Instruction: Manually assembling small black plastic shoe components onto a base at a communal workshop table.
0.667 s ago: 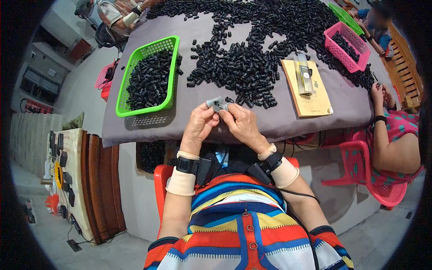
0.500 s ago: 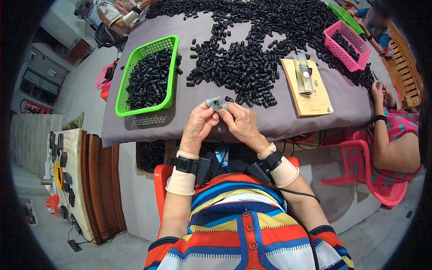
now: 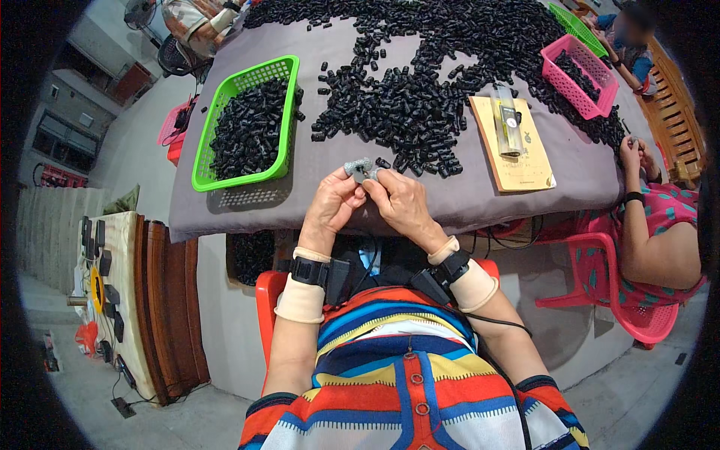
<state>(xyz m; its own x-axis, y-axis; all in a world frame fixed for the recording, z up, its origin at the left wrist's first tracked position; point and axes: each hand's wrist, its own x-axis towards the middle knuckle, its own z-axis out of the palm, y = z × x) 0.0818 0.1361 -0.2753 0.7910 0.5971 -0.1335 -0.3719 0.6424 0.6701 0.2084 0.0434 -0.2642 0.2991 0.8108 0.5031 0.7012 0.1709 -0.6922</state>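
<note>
My left hand (image 3: 334, 202) and my right hand (image 3: 405, 208) meet over the near edge of the cloth-covered table, fingertips pinched together. Between them is a small grey-and-black piece (image 3: 361, 176), partly hidden by the fingers, so its exact kind does not show. Grey wrapping (image 3: 358, 166) covers a fingertip of the left hand, and similar grey shows at the right fingertips. Just beyond the fingers lies a single short black cylindrical part (image 3: 382, 163). Past it spreads a loose heap of such black parts (image 3: 397, 112).
A green basket (image 3: 293, 112) full of black parts stands to the left. On the right lie a yellow notebook (image 3: 529, 169) and a clear packet (image 3: 511, 139). Farther right are a pink basket (image 3: 604, 101) and a seated co-worker's hands (image 3: 632, 150). Grey cloth (image 3: 262, 214) covers the table.
The two hands stay in the same place and keep their pinch. Only the small piece and the fingertips around it shift slightly.
</note>
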